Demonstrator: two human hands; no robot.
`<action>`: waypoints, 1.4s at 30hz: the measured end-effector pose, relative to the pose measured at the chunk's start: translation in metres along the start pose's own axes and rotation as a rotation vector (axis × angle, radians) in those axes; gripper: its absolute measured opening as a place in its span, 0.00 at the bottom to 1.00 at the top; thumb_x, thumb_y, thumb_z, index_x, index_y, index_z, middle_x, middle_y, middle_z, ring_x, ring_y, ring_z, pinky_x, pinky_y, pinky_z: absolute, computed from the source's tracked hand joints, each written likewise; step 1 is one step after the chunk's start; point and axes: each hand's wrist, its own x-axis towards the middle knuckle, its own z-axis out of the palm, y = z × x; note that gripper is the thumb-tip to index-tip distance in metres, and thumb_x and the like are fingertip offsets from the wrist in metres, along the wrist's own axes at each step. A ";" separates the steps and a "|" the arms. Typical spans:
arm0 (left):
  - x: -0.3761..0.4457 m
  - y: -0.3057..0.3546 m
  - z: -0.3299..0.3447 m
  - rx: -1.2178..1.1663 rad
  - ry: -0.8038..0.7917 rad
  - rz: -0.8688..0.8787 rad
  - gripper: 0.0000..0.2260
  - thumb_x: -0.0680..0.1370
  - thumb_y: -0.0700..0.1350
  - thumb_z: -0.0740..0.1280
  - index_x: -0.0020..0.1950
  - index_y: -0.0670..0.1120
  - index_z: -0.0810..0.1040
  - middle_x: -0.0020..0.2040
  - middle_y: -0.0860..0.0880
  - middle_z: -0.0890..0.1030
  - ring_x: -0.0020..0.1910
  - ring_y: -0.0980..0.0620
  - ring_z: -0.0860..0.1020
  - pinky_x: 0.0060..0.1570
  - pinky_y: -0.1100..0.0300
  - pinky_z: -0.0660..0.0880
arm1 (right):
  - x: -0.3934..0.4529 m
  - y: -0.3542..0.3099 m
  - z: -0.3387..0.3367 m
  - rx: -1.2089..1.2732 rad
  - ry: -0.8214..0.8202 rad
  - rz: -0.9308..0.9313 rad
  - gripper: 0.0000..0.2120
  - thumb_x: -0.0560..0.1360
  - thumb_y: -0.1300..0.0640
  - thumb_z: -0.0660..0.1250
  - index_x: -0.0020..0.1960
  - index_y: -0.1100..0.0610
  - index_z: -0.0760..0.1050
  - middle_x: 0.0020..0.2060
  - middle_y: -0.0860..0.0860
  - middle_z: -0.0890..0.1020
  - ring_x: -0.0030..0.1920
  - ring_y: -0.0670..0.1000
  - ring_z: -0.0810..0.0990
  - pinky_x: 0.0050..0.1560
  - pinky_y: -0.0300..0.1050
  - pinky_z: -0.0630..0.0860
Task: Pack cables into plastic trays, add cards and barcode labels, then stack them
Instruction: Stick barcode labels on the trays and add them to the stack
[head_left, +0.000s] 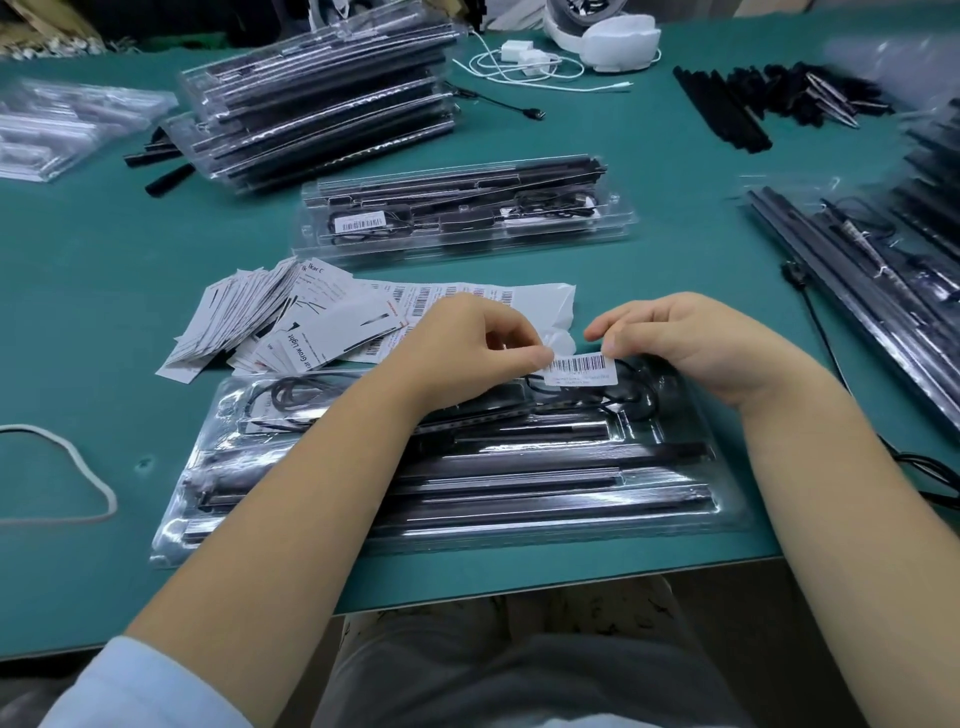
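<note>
A clear plastic tray with black bars and coiled black cables lies at the table's near edge. Over its upper right part a white barcode label is stretched between both hands. My left hand pinches the label's left end and my right hand pinches its right end. Behind the hands lie a sheet of barcode labels and a loose pile of white cards. A finished tray with a label on it sits further back.
A tall stack of packed trays stands at the back left, empty trays beside it. Black bars and more trays lie on the right. White charger cables and a grey cord rest on the green mat.
</note>
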 end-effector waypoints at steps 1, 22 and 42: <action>0.000 0.000 0.000 0.000 -0.007 0.002 0.05 0.73 0.50 0.71 0.39 0.50 0.84 0.34 0.54 0.82 0.31 0.59 0.74 0.34 0.65 0.72 | 0.000 0.000 0.000 -0.003 -0.002 0.001 0.07 0.68 0.59 0.70 0.35 0.50 0.84 0.43 0.44 0.84 0.41 0.41 0.78 0.55 0.42 0.70; 0.002 0.000 0.010 0.240 0.028 0.113 0.07 0.72 0.48 0.70 0.34 0.55 0.76 0.33 0.57 0.77 0.36 0.58 0.75 0.39 0.58 0.74 | 0.003 0.001 0.005 -0.255 0.020 0.002 0.07 0.70 0.58 0.68 0.34 0.50 0.79 0.39 0.54 0.83 0.37 0.49 0.74 0.42 0.47 0.73; 0.005 -0.004 0.006 0.314 -0.080 0.118 0.19 0.66 0.65 0.70 0.49 0.55 0.77 0.42 0.59 0.74 0.40 0.64 0.71 0.41 0.60 0.69 | 0.001 0.003 0.005 -0.338 -0.046 -0.119 0.25 0.53 0.31 0.72 0.43 0.45 0.77 0.39 0.39 0.81 0.38 0.38 0.77 0.41 0.36 0.74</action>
